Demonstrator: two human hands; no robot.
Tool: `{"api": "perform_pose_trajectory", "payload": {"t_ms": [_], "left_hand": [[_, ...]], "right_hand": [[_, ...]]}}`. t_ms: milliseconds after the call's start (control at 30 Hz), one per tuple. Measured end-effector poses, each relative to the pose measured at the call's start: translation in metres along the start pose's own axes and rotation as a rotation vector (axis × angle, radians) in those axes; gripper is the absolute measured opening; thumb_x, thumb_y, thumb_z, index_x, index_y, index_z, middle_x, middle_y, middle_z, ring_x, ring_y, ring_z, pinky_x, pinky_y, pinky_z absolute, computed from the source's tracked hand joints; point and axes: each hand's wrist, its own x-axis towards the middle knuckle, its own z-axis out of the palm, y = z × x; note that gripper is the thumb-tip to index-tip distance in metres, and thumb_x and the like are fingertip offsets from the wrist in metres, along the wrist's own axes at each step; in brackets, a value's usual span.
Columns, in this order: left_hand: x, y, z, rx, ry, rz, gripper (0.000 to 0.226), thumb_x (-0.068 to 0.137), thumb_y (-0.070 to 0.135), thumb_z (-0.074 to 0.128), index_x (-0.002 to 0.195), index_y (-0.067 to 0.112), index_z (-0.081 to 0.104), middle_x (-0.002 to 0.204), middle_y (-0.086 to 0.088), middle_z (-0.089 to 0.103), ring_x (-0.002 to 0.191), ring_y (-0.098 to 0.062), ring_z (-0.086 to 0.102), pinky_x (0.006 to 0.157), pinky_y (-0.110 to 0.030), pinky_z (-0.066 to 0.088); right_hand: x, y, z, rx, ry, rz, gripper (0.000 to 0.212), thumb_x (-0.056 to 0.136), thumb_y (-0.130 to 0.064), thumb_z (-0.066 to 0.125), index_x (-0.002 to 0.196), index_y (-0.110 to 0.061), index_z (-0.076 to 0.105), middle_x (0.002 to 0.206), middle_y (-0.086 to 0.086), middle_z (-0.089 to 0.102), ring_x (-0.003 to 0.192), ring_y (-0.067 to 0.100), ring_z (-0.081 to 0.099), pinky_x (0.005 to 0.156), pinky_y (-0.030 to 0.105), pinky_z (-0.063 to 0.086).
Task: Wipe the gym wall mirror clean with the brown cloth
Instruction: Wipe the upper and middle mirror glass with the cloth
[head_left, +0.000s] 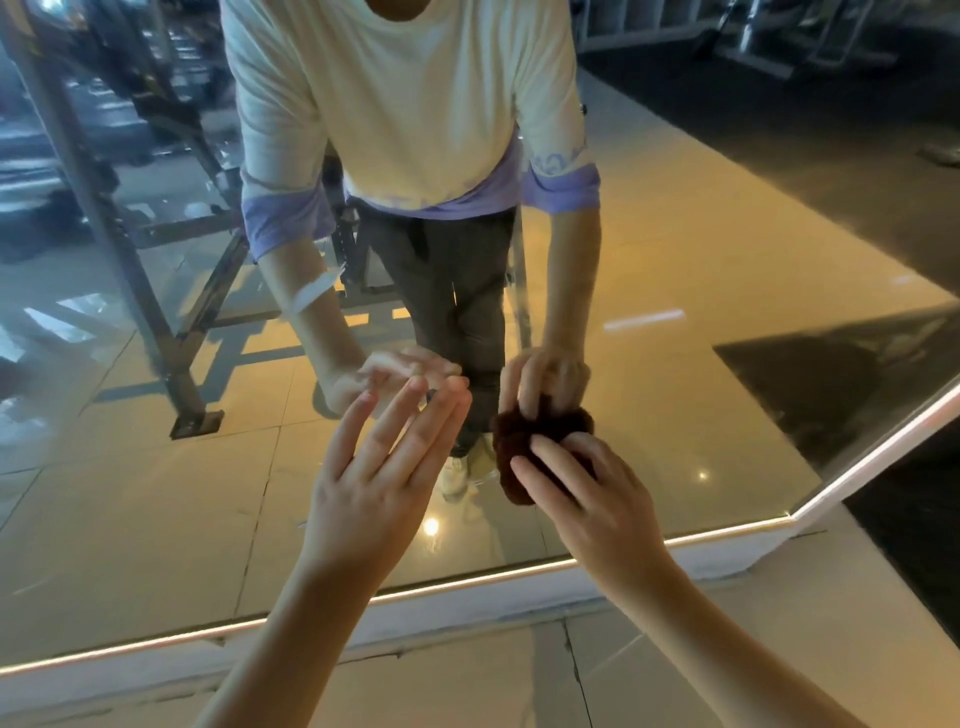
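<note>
The wall mirror (156, 519) fills most of the head view and shows my own reflection bending toward it. A dark brown cloth (511, 457) is bunched against the glass low down, just right of centre. My right hand (587, 499) lies over the cloth with its fingers on it, pressing it to the mirror. My left hand (384, 467) is beside it to the left, fingers straight and spread, fingertips at the glass, holding nothing.
A lit white frame strip (467, 582) runs along the mirror's bottom edge, above a tiled floor (467, 686). In the reflection, a metal gym rack (130, 249) stands on the left and dark floor mats (831, 374) lie on the right.
</note>
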Motion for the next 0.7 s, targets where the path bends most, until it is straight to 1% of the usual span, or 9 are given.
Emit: {"api": "perform_pose_trajectory", "payload": {"t_ms": [67,200,300,367,400,500,567,600,700], "left_hand": [[0.000,-0.003,-0.001,-0.009,0.008,0.003,0.083,0.080,0.004,0.082,0.149,0.009,0.037,0.157,-0.007,0.032,0.141,-0.024,0.037,0.117,-0.043,0.027],[0.000,-0.003,-0.001,-0.002,0.012,0.008,0.083,0.080,0.006,0.082,0.150,0.009,0.037,0.157,-0.006,0.032,0.143,-0.022,0.032,0.117,-0.042,0.027],[-0.002,-0.004,0.000,0.034,0.002,0.018,0.081,0.083,0.008,0.080,0.151,0.011,0.036,0.159,-0.005,0.027,0.145,-0.021,0.028,0.120,-0.041,0.023],[-0.004,-0.006,-0.001,0.042,-0.003,0.027,0.080,0.085,0.009,0.079,0.151,0.011,0.035,0.160,-0.005,0.027,0.145,-0.022,0.029,0.120,-0.040,0.022],[-0.004,-0.008,-0.002,0.037,-0.003,0.025,0.080,0.084,0.008,0.079,0.151,0.011,0.036,0.159,-0.006,0.030,0.144,-0.022,0.030,0.120,-0.041,0.022],[-0.006,-0.013,-0.005,0.035,0.003,0.009,0.081,0.081,0.006,0.082,0.148,0.010,0.038,0.153,-0.007,0.037,0.143,-0.023,0.031,0.120,-0.041,0.022],[-0.008,-0.015,-0.005,0.036,0.004,0.001,0.084,0.078,0.006,0.084,0.149,0.010,0.037,0.156,-0.007,0.034,0.143,-0.023,0.029,0.120,-0.042,0.022],[-0.009,-0.015,-0.005,0.032,0.006,0.001,0.084,0.079,0.006,0.084,0.149,0.011,0.037,0.157,-0.006,0.031,0.143,-0.023,0.028,0.119,-0.042,0.022],[-0.009,-0.017,-0.005,0.019,0.010,0.025,0.079,0.082,0.006,0.081,0.149,0.011,0.038,0.157,-0.006,0.031,0.143,-0.023,0.029,0.119,-0.042,0.023]], "right_hand": [[0.004,0.014,-0.011,-0.005,0.015,-0.002,0.014,0.099,-0.008,0.054,0.110,-0.013,0.061,0.109,0.007,0.058,0.090,0.025,0.056,0.072,0.037,0.055],[0.024,0.018,-0.020,0.007,0.225,0.289,0.029,0.089,0.002,0.061,0.115,-0.009,0.056,0.113,0.010,0.051,0.092,0.030,0.057,0.079,0.034,0.049],[0.014,-0.004,0.000,-0.013,0.132,0.145,0.013,0.102,-0.010,0.047,0.113,-0.011,0.055,0.112,0.009,0.049,0.092,0.028,0.053,0.076,0.033,0.051],[0.008,-0.002,0.002,-0.019,0.040,0.040,0.013,0.103,-0.011,0.047,0.113,-0.013,0.055,0.110,0.007,0.049,0.089,0.025,0.053,0.068,0.034,0.056],[0.010,0.002,-0.001,-0.009,0.042,0.053,0.015,0.100,-0.010,0.050,0.115,-0.012,0.054,0.111,0.008,0.049,0.090,0.025,0.054,0.067,0.034,0.056],[0.026,0.006,-0.015,0.045,0.172,0.299,0.035,0.090,-0.011,0.060,0.123,-0.010,0.049,0.117,0.008,0.049,0.099,0.027,0.056,0.079,0.032,0.053],[0.032,-0.006,-0.013,0.088,0.258,0.450,0.037,0.089,-0.012,0.061,0.123,-0.010,0.048,0.118,0.007,0.048,0.103,0.028,0.057,0.083,0.028,0.051],[0.032,-0.014,-0.008,0.096,0.255,0.459,0.035,0.089,-0.012,0.060,0.122,-0.010,0.049,0.118,0.008,0.048,0.102,0.028,0.057,0.081,0.028,0.051],[0.023,-0.025,0.002,0.064,0.095,0.286,0.032,0.089,-0.011,0.056,0.121,-0.014,0.053,0.116,0.007,0.050,0.097,0.024,0.055,0.074,0.030,0.052]]}}
